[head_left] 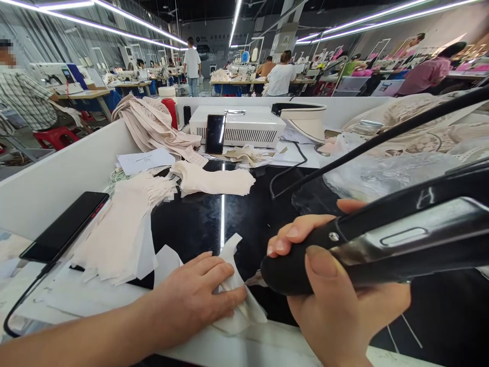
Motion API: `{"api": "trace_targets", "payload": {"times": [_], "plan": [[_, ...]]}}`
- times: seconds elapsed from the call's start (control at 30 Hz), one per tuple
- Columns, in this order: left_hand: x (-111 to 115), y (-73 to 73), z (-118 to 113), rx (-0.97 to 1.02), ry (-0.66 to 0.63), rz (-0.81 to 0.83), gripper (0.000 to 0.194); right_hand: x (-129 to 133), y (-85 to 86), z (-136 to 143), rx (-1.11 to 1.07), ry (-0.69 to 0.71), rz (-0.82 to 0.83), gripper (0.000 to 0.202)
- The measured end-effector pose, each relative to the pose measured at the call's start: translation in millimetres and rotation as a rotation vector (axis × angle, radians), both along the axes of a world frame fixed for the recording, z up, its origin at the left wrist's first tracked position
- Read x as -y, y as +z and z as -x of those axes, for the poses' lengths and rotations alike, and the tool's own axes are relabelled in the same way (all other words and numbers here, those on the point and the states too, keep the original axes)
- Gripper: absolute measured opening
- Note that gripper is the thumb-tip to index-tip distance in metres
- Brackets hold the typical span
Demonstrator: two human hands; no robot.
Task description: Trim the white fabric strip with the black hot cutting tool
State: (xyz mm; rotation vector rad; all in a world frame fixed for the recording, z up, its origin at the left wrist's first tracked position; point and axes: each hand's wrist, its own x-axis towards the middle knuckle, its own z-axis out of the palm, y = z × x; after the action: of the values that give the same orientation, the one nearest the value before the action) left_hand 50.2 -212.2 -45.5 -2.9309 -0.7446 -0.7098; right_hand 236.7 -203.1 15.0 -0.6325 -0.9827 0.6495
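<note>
My left hand (191, 295) lies flat on a small white fabric piece (239, 290) at the near edge of the black worktop (214, 219), pinning it down. My right hand (336, 300) grips the black handle of a corded hand tool (385, 239), whose metal tip (254, 279) touches the fabric piece just right of my left fingers. The tool's black cord (382, 137) runs up to the right and off the frame.
A stack of cut beige pieces (122, 229) and a second pile (214, 179) lie on the left. A black phone (64, 227) rests by the white side wall (57, 173). A white control box (244, 125) with another phone stands at the back. Other workers sit beyond.
</note>
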Motion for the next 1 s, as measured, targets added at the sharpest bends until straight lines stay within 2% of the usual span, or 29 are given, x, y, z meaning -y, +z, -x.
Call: {"api": "trace_targets", "payload": {"times": [0.47, 0.73, 0.87, 1.0], "plan": [[7.8, 2.1, -3.8, 0.023, 0.008, 0.020, 0.014, -3.1, -0.8, 2.2, 0.004, -0.028, 0.003, 0.048], [11.0, 7.4, -4.2, 0.019, -0.019, 0.092, 0.022, 0.8, 1.6, 4.8, 0.032, -0.035, 0.021, 0.041], [-10.1, 12.8, 3.4, 0.026, -0.050, 0.103, 0.022, -1.0, -0.4, 1.8, 0.009, -0.037, 0.020, 0.048], [-50.7, 11.2, 5.1, -0.047, -0.208, 0.092, 0.034, -2.6, -3.0, 0.2, 0.029, -0.036, 0.011, 0.046]]}}
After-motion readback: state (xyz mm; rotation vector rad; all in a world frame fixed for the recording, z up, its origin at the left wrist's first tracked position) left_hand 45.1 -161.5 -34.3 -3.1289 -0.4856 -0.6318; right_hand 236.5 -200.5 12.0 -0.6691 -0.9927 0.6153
